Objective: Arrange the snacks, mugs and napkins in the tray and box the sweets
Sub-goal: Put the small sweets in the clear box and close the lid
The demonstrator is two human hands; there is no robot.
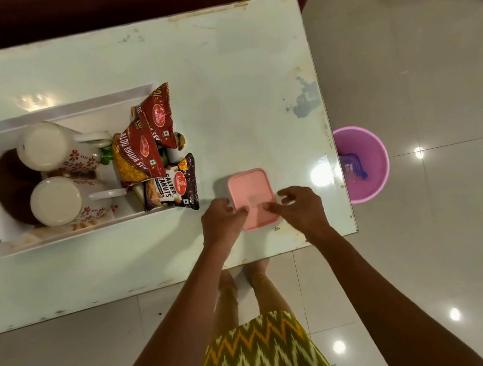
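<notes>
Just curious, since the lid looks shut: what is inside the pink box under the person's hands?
Nothing inside shows. The pink box has its opaque lid on, with the left hand and right hand pressing on top, so any sweets are hidden.

The glossy, scuffed white rectangular tabletop (217,76) carries a white rectangular tray (64,111) and a lidded pink plastic box (251,190).

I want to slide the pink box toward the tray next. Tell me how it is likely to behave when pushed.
The pink box looks like rigid plastic, so it should probably keep its shape. It lies flat and low on the glossy table, so it likely slides easily and is unlikely to tip. It seems small and probably light, though its contents are hidden.
</notes>
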